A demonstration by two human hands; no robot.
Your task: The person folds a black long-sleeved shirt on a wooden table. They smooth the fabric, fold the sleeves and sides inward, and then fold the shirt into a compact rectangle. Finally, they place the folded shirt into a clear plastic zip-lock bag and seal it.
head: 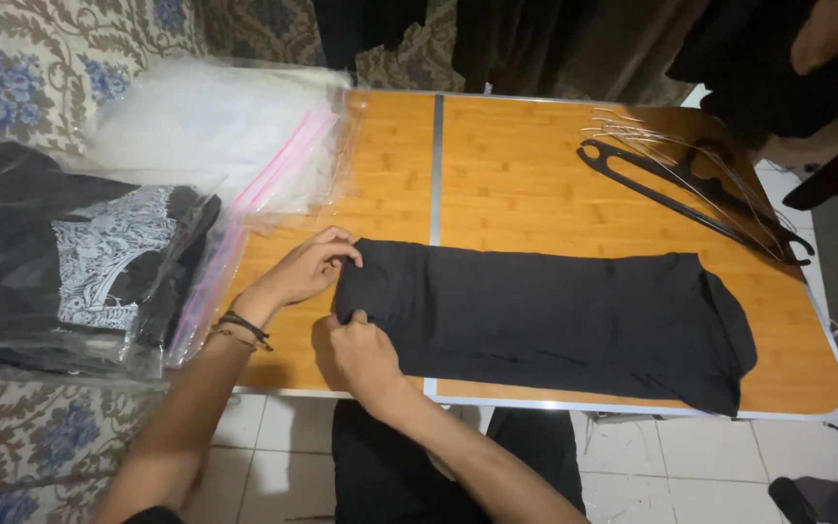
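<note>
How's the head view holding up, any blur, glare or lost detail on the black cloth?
Head view: the hands, left and right, and the table are sharp; the black cloth reads as a near-flat dark shape with few folds visible; the clear bags at top left are washed out and soft; mild glare on the hangers; wide-angle bending at the edges.

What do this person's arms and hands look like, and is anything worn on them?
Both forearms are bare, no sleeves in view, no gloves. The left hand has thin dark cord bracelets at the wrist. The right hand and its wrist carry nothing.
</note>
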